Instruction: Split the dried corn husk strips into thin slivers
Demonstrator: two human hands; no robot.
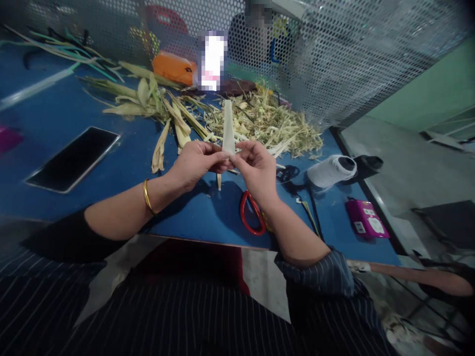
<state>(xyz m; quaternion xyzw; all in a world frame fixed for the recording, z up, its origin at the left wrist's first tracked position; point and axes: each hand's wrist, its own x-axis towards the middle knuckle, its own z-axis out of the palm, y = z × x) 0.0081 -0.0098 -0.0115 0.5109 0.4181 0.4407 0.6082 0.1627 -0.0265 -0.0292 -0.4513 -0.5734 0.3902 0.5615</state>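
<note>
Both hands meet above the blue table point(122, 212), pinching the lower end of a pale strip of corn husk point(228, 126) that stands upright between them. My left hand point(198, 160), with a gold bangle at its wrist, grips it from the left by thumb and fingers. From the right, my right hand point(258, 165) pinches the same end, thumb against thumb. The fingertips partly hide the strip's base. Below my right hand lie red-handled scissors point(252, 215), their blades hidden. Behind the hands spread whole dried husks point(144, 101) and a heap of husk shreds point(274, 123).
A black-screened tablet or phone point(74, 158) lies at left. On the right are a white thread spool point(330, 172), a dark spool point(367, 162) and a purple box point(367, 219). An orange packet point(174, 68) sits before a perforated metal screen point(315, 64). Another person's arm point(419, 277) shows at right.
</note>
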